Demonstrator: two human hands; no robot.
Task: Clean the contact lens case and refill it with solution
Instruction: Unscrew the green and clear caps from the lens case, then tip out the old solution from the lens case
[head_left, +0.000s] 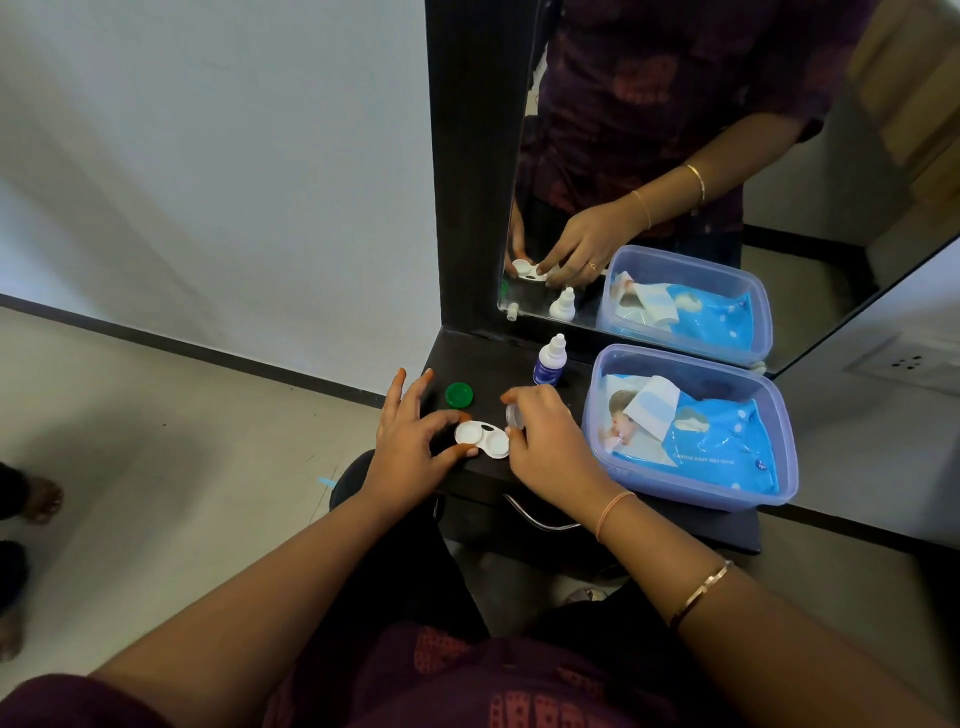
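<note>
Nearest me, my left grip (410, 447) is pinching the white lens case (482, 439) on the worktop (493, 364); my right grip (550, 441) is pinching a pale cap (511, 414) beside it, green cap (459, 395) lying beyond.

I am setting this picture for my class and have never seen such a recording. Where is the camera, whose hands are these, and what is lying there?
There is no machine here. A person wears one camera on the head, and it looks down at their own two hands. The left hand pinches a white lens case, both wells open, at the front of a dark shelf. The right hand holds a small pale cap beside it. A green cap lies behind them, and a solution bottle stands farther back. To the right, a plastic box holds a blue wipes pack. The mirror repeats the scene.
</note>
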